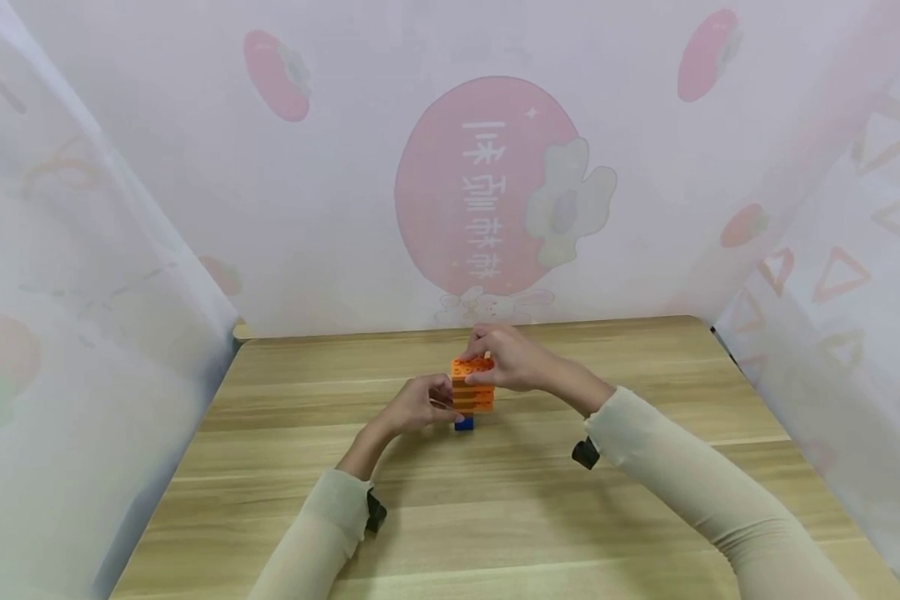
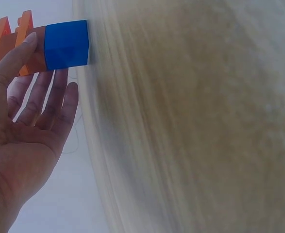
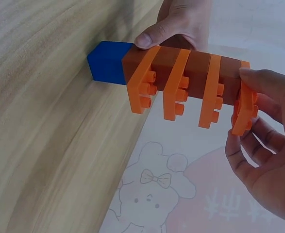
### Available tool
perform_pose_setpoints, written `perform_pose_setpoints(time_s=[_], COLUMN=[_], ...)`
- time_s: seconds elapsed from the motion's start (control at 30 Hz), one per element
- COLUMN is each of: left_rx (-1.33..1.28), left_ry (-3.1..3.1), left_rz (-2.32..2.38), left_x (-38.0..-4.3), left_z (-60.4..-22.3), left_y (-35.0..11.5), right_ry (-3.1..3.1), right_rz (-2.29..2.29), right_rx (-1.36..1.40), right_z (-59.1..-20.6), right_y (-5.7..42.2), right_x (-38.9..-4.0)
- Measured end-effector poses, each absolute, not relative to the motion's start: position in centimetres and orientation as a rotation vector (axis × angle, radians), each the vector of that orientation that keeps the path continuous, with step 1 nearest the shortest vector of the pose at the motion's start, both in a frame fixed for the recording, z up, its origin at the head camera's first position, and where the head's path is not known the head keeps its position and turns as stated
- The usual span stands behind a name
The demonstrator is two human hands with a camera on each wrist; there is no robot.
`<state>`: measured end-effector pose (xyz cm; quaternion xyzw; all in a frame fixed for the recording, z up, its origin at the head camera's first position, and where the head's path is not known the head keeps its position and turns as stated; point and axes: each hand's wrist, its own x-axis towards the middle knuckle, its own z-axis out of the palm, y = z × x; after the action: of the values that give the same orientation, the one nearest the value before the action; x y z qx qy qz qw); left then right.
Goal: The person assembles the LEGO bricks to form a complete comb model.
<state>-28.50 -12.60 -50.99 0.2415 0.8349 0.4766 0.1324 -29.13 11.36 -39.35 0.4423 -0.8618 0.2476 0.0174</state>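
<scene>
A tower of toy building bricks stands on the table, with a blue block [image 3: 110,62] at its base. Above the blue, brown blocks [image 3: 196,65] alternate with thin orange plates [image 3: 175,87] that jut out to one side and carry studs. My left hand [image 1: 414,406] pinches the tower low down, thumb on the brown block just over the blue one, fingers behind it. At the top, my right hand [image 1: 516,358] holds the uppermost orange plate [image 3: 245,107] between thumb and fingers. In the left wrist view, the tower's upper part runs out of frame.
The wooden table [image 1: 495,517] spreads around the tower. Behind it hangs a pale curtain [image 1: 330,208] with pink fruit and bunny prints, and similar cloth [image 1: 52,275] closes off the sides. Each sleeve cuff has a small black wrist camera [image 1: 586,454] below it.
</scene>
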Motion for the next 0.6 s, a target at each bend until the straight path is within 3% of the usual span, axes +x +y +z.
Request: perform_pose_setpoints(time_s=[0.6], left_rx=[0.731], left_ry=[2.424], left_rz=[1.368], left_x=[-28.7], left_z=[-50.9], left_y=[-13.0], right_ry=[-2.517], right_rz=[0.782], right_rx=[1.358], right_z=[-41.0], right_y=[11.6], right_x=[-28.5])
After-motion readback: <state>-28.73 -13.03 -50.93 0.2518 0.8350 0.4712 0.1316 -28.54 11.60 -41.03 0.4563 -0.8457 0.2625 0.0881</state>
